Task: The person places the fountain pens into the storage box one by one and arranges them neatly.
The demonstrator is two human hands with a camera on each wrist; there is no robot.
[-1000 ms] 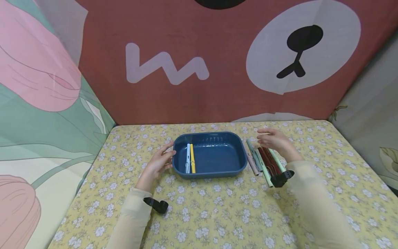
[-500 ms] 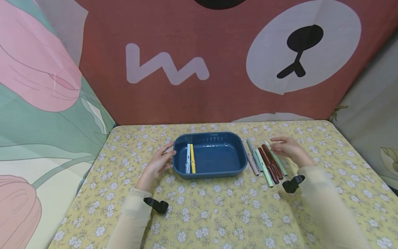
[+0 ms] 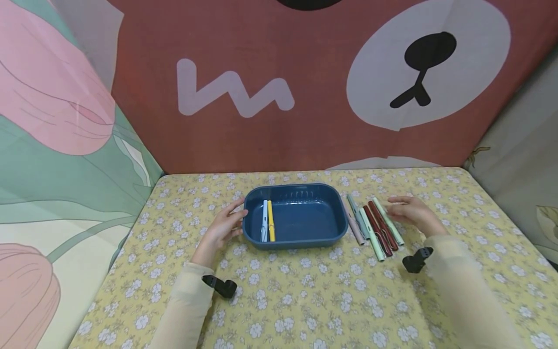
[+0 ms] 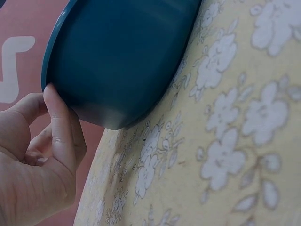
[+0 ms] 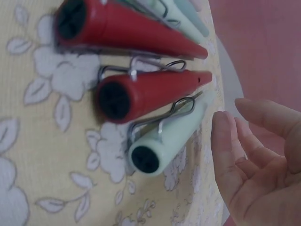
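Note:
A dark blue plastic tray [image 3: 308,245] holds a light blue pen [image 3: 264,222] and a yellow pen [image 3: 271,222] side by side at its left end. The fingertips of my left hand [image 3: 221,228] touch the tray's left end wall near the rim. Right of the tray lie a lilac pen [image 3: 356,231], a grey-green pen [image 3: 357,215], a light green pen [image 3: 372,234], two red pens [image 3: 377,231] and a pale green pen [image 3: 388,222]. My right hand [image 3: 413,213] hovers beside the pale green pen, fingers loosely bent and holding nothing.
A yellow floral cloth [image 3: 287,295] covers the table. Behind it stands a red fabric backdrop [image 3: 314,145] with a bear print; patterned curtains hang on both sides. Each wrist wears a small black camera [image 3: 224,287].
My right hand has moved right, from above the pens to just beside the rightmost one, uncovering the red pens. The left hand, tray and pens keep their places.

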